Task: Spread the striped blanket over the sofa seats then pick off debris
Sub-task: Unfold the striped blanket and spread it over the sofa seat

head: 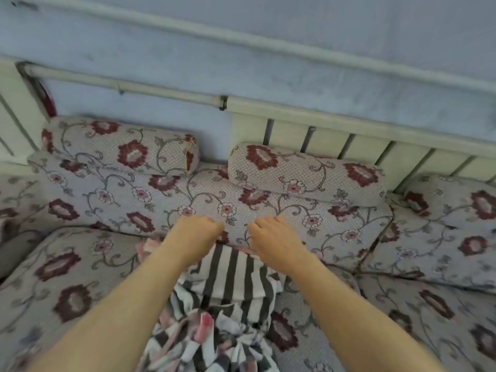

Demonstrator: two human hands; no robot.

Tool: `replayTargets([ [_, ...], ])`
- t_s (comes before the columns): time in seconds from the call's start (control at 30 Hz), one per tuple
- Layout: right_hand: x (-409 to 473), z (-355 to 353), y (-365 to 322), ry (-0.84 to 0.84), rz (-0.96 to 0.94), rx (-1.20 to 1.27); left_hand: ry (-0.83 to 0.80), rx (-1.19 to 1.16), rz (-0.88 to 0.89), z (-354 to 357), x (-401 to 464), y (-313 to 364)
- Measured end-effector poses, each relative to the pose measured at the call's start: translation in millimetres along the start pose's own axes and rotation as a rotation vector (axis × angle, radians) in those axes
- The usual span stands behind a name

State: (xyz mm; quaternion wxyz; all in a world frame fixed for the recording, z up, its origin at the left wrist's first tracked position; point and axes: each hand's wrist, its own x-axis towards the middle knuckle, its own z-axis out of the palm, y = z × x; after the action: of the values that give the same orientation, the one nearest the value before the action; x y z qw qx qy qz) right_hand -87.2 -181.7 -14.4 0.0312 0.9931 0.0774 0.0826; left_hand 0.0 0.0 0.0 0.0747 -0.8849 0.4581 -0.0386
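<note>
striped cloth — the blanket [230,275] — lay bunched on the sofa seat [67,277], against the back cushion [166,200]. the left hand [197,232] was curled in a fist at its top edge. the right hand [273,237] — fingers bent — pressed there too; i could not tell if either gripped it.

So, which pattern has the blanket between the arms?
The blanket has dark grey and white stripes; the head view shows it.

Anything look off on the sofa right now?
The blanket lies bunched in a crumpled heap between the forearms, not spread over the seats. Both hands are at its far edge by the back cushion.
</note>
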Motion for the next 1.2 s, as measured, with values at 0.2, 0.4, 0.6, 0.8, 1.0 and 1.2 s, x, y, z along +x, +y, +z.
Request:
replayTargets([
  [0.2,-23.6,102.2,-50.4,-0.265,0.103,0.128,-0.193,-0.111,0.024,114.1,-29.6,-7.5],
  [0.4,-50.0,200.1,-107.7,-0.524,0.286,0.338,-0.431,-0.386,-0.02,217.1,-59.5,-4.0],
  [0.6,-95.0,278.2,-154.7,-0.994,0.543,0.485,-0.686,-0.496,0.038,313.4,-94.1,28.1],
  [0.8,-115.5,291.2,-169.8,-0.76,0.558,0.299,-0.642,-0.422,0.025,350.7,-108.9,48.6],
  [1.0,-126.8,264.1,-145.3,-0.55,0.609,0.351,-0.482,-0.419,-0.124,306.4,-95.6,6.2],
  [1.2,-122.5,212.9,-82.4,-0.113,0.815,0.214,-0.096,-0.371,-0.348,239.1,-72.5,-58.2],
])
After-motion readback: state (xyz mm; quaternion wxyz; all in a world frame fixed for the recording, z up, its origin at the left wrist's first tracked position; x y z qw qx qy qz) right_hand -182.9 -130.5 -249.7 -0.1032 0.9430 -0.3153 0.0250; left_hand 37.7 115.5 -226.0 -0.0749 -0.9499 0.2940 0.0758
